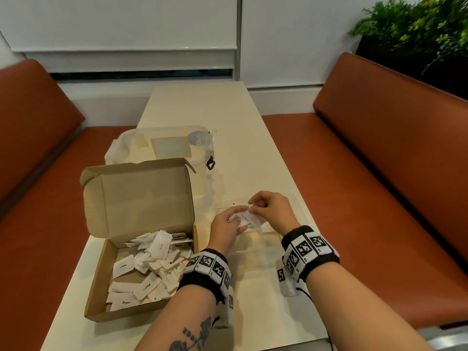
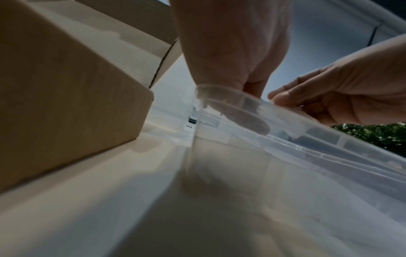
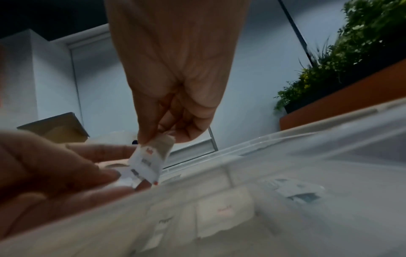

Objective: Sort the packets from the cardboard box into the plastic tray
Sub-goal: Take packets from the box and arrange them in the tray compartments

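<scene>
Most packets (image 1: 149, 264) still fill the cardboard box (image 1: 98, 272) at lower left; few lie in the plastic tray (image 1: 255, 245) at center. Above it, the left hand (image 1: 225, 228) grips several packets, while the right hand (image 1: 272, 211) pinches one packet (image 3: 149, 160).

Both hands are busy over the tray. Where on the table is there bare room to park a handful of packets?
Bare tabletop stretches beyond the lidded clear container to the far wall, and along the right edge past the plastic tray. Crowded: the cardboard box fills the left, and the left hand and right hand with packets meet over the tray.
</scene>
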Motion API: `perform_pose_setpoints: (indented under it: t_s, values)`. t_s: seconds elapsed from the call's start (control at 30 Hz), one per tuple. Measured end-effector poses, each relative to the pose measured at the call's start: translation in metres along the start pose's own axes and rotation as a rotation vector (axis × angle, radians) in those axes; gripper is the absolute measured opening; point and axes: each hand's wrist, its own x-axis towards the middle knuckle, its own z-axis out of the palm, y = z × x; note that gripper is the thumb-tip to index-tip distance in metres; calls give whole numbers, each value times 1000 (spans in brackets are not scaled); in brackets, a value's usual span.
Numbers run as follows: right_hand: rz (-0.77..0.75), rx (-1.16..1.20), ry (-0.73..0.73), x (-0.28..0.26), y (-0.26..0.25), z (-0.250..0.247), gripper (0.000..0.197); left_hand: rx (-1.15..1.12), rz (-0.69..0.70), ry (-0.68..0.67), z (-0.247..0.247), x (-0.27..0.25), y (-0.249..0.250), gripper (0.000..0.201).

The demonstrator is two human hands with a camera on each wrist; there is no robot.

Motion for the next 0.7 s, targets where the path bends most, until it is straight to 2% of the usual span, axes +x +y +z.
perform_pose_setpoints:
  t_s: [0.2, 0.33, 0.47, 0.53, 0.6, 0.7]
  values:
    - [15, 72, -5, -1, 1, 5, 13, -79, -40, 10, -1, 1, -1, 10]
    - [51, 188, 19, -3, 8, 3, 13, -107, -25, 93, 0, 5, -3, 6]
    - [83, 231, 11, -5, 17, -1, 6, -108, 5, 98, -1, 7, -6, 13]
    - [86, 169, 101, -3, 23, -6, 5, -106, 28, 103, -2, 8, -8, 18]
    - [95, 11, 192, 0, 30, -13, 6, -114, 36, 120, -2, 9, -9, 23]
    - [120, -258, 144, 4, 39, -18, 7, -100, 51, 134, -1, 9, -9, 27]
